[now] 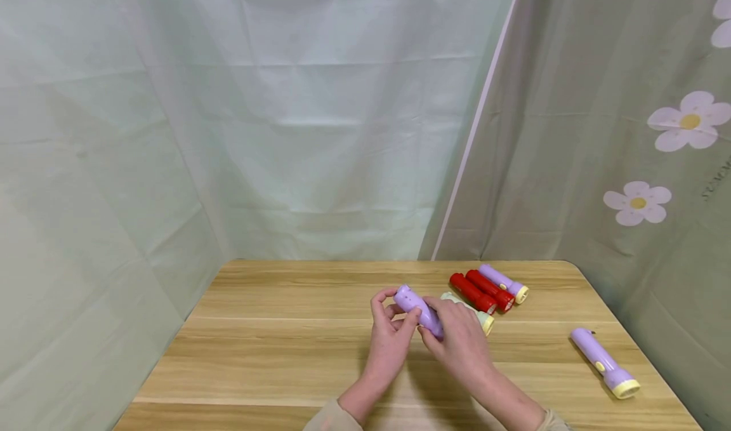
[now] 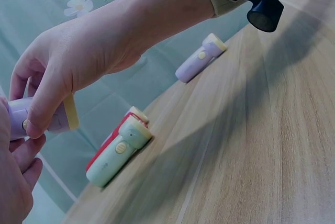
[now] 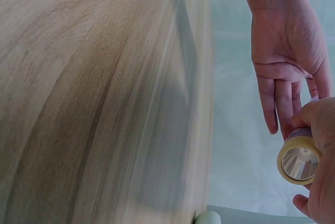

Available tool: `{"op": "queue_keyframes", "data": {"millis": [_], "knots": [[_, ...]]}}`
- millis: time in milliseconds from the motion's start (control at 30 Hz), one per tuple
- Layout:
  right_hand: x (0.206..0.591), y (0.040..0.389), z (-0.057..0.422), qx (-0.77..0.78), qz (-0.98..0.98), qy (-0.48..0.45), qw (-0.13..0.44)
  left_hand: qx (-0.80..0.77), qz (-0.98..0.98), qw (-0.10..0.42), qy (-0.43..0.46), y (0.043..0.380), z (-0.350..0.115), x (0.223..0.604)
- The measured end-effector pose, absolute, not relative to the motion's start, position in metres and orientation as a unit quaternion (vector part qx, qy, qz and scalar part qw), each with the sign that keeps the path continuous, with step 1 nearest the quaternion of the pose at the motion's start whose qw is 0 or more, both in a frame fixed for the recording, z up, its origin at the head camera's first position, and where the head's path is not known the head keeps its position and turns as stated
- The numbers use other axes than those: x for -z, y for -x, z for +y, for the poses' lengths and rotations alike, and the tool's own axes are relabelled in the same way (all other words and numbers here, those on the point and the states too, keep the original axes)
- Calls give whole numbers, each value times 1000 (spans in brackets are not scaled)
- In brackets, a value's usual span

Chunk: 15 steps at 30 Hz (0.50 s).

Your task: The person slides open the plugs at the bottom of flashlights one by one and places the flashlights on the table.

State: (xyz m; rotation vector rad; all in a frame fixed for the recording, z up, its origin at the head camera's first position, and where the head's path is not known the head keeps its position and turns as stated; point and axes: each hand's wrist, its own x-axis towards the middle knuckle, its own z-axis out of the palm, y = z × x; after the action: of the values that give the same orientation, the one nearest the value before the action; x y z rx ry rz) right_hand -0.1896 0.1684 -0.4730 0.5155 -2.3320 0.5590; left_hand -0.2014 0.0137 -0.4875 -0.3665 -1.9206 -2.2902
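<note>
Both hands hold a purple flashlight (image 1: 419,309) above the table, tilted with its tail up to the left. My left hand (image 1: 388,345) pinches the tail end between thumb and fingers. Around the head end is my right hand (image 1: 459,336), which hides that end in the head view. In the left wrist view the right thumb (image 2: 39,116) lies by the yellow switch, and the yellow rim (image 2: 69,111) shows. The lens (image 3: 299,161) faces the right wrist camera. Behind the right hand lies a pale green flashlight (image 1: 485,322), partly covered.
Two red flashlights (image 1: 473,292) and a second purple flashlight (image 1: 504,284) lie side by side near the table's back right. Another purple flashlight (image 1: 604,362) lies by the right edge. Pale curtains (image 1: 342,132) hang around the wooden table (image 1: 274,342).
</note>
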Motion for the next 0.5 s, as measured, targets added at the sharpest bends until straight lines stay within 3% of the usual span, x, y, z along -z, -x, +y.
{"op": "queue_keyframes", "data": {"millis": [500], "knots": [[473,191,170,-205,-881,-220,365,776,-609,67,148,200,12,490]]}}
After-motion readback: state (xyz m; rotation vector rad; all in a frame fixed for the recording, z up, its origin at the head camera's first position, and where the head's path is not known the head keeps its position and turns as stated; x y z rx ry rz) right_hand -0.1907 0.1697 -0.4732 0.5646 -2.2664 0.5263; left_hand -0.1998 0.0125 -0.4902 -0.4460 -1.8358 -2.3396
